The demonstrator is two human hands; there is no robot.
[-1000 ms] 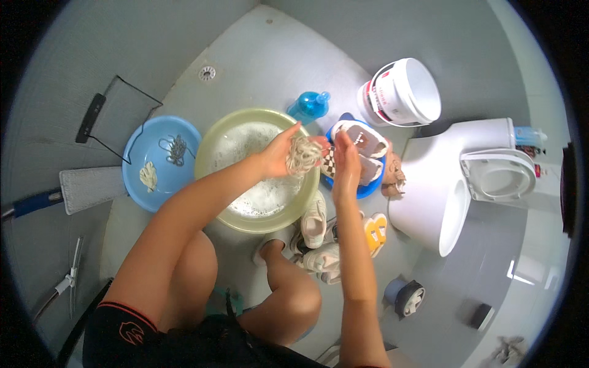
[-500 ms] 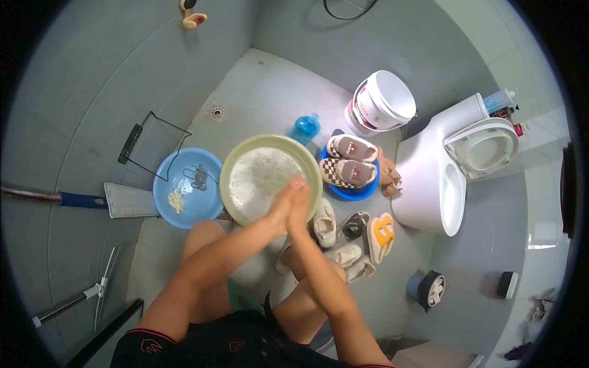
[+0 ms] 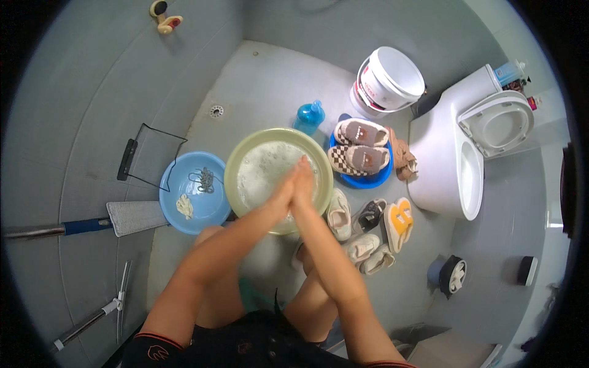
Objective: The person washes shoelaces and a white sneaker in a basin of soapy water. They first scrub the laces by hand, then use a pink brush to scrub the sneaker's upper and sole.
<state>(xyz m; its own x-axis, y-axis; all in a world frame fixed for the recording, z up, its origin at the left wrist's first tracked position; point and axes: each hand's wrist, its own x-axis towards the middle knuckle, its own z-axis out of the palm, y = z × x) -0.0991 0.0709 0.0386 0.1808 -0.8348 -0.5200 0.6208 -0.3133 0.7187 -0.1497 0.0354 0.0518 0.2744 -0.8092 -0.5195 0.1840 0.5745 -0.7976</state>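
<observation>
Palm against palm, my left hand (image 3: 284, 192) and my right hand (image 3: 302, 183) meet over the near right part of a pale green basin (image 3: 230, 178). Their fingers lie stretched out and point away from me. Whether anything small is between the palms is hidden. White suds and cloudy water (image 3: 264, 172) fill the basin below. Touching its left side stands a light blue basin (image 3: 199, 214), which holds grey shoelaces (image 3: 205, 183) and a crumpled whitish piece (image 3: 184, 207). A bottle of blue liquid (image 3: 308, 118) stands just behind the green basin.
Checkered slippers (image 3: 362, 161) lie on a blue tub (image 3: 362, 180) at the right. Several shoes (image 3: 362, 246) and yellow sandals (image 3: 397, 227) sit nearer me. Beyond are a white bucket (image 3: 386, 83) and a toilet (image 3: 432, 165). A floor brush (image 3: 132, 218) lies at the left.
The view has shifted slightly, so the room's things sit a little further right. My hands stay pressed together over the basin, with the fingers now reaching a bit further forward.
</observation>
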